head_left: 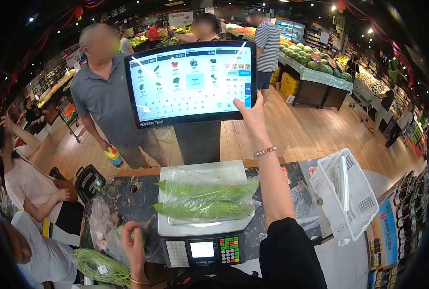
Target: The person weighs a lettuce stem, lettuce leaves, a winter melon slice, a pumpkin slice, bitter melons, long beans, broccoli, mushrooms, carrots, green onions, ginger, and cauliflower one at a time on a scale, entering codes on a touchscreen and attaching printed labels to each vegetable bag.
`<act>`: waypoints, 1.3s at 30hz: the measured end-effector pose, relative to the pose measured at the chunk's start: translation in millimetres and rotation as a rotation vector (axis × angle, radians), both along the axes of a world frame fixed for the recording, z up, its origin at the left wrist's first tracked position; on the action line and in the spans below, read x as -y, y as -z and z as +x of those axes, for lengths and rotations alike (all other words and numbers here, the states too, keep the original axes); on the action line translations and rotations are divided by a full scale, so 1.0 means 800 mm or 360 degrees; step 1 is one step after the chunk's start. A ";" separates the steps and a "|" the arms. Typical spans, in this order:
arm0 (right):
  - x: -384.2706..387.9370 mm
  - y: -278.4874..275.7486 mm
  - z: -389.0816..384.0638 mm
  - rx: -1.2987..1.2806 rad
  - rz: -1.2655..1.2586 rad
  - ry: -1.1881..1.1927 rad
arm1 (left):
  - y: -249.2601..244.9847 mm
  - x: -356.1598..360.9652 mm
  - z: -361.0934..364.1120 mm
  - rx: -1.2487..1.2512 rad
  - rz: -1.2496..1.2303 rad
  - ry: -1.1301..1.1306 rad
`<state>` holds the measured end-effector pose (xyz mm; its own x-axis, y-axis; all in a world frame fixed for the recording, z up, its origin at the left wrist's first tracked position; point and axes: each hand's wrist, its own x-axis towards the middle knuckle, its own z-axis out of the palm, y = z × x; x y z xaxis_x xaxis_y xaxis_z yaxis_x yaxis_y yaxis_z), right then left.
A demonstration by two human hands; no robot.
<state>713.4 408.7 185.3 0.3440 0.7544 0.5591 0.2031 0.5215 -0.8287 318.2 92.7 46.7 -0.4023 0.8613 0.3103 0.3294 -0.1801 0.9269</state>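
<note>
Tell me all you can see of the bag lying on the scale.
The clear plastic bag is thin, wrinkled and shiny with glare. Inside, long green vegetables lie crosswise in two main bands, their tips showing at the left end. It rests flat on the scale, its right end reaching past the pale tray. Neither hand touches it: the right hand is at the screen, the left hand beside the scale.
</note>
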 end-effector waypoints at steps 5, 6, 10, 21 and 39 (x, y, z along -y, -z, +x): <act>0.030 -0.024 0.000 -0.0182 -0.0092 -0.0203 | -0.003 -0.005 -0.002 0.0024 0.0007 0.0003; 0.027 -0.022 0.001 -0.0194 -0.0097 -0.0224 | -0.002 -0.005 -0.003 0.0006 0.0011 0.0007; 0.006 -0.006 0.010 -0.0214 -0.0102 -0.0239 | 0.003 -0.004 -0.007 -0.0034 0.0007 0.0017; 0.008 -0.009 0.004 -0.0109 -0.0139 -0.0111 | 0.011 -0.003 -0.008 -0.0073 -0.0006 0.0011; 0.033 0.034 0.037 -0.0048 0.0018 0.0010 | -0.035 -0.138 0.053 -0.0812 -0.0116 0.0564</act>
<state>743.2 382.2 158.0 0.3654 0.7459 0.5569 0.1814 0.5297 -0.8286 360.8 202.8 74.5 0.0951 0.9415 0.3232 0.6658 -0.3015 0.6825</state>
